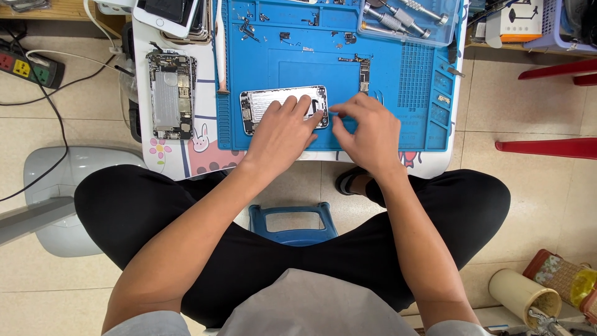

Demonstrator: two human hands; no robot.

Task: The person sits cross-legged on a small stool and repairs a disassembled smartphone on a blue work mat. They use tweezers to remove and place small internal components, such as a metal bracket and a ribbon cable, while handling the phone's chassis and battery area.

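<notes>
An opened silver phone housing (273,102) lies on a blue repair mat (385,81). My left hand (283,134) rests on the housing's near right part, with its fingers pressing down on it. My right hand (367,130) is just right of the housing, thumb and forefinger pinched together near its right end; whatever small part or tool they hold is too small to make out. A loose dark circuit strip (364,71) lies on the mat beyond my right hand.
A second stripped phone body (170,94) lies on the white table at left, with stacked phones (174,15) behind it. A clear tray of screwdrivers (404,18) sits at the mat's far right. Small screws scatter the mat's far edge. A blue stool (292,223) is below.
</notes>
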